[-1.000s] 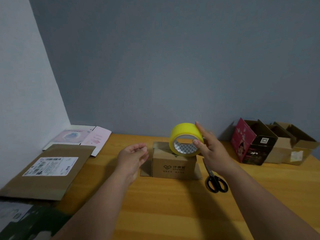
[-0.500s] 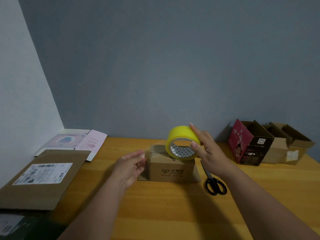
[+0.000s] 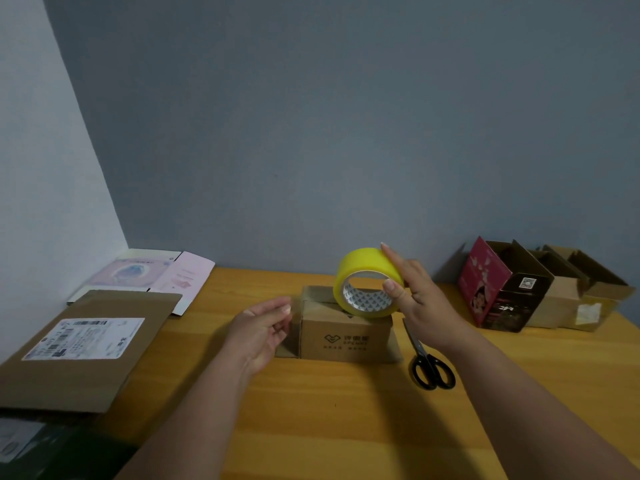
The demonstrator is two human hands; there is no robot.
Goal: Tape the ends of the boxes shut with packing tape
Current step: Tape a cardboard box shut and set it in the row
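A small brown cardboard box [image 3: 346,336] with a printed logo sits in the middle of the wooden table [image 3: 311,427]. A yellow roll of packing tape [image 3: 363,268] rests tilted on the box's top right. My right hand [image 3: 419,303] grips the roll, thumb at its inner rim and index finger along its outer face. My left hand [image 3: 258,329] hovers just left of the box, fingers apart and curled, holding nothing.
Black scissors [image 3: 427,362] lie to the right of the box. Open boxes, one red and black [image 3: 498,289], others brown [image 3: 581,292], stand at the back right. A flattened brown carton with a label [image 3: 83,344] and a pink flattened carton [image 3: 152,275] lie at the left.
My left hand has moved closer to the box's left side. My right hand has stayed on the tape roll on the box.
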